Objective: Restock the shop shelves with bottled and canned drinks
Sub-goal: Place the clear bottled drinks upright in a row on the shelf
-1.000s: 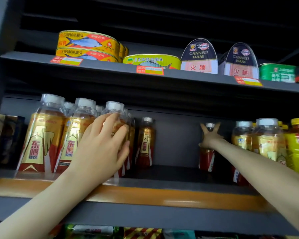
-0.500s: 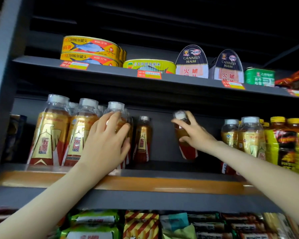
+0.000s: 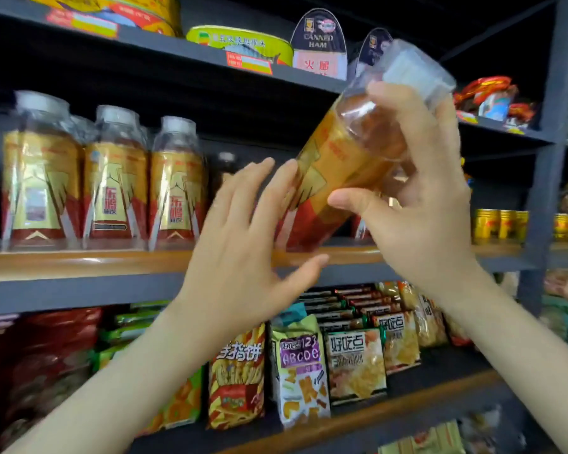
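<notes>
My right hand grips a gold-and-red drink bottle with a clear cap, tilted so the cap leans up to the right, held in front of the middle shelf. My left hand is spread open just left of the bottle, its fingertips at the bottle's lower side. Three matching bottles stand upright in a front row at the shelf's left end, with more behind them. One small bottle stands deep at the back.
Fish cans and canned ham tins sit on the shelf above. Snack packets fill the shelf below. Yellow cans stand at the right, beyond a grey upright post. Red packets lie on the upper right shelf.
My right hand has pulled the bottle from the back of the shelf out toward me and tilted it. My left hand has let go of the front-row bottle and moved right beside it.
</notes>
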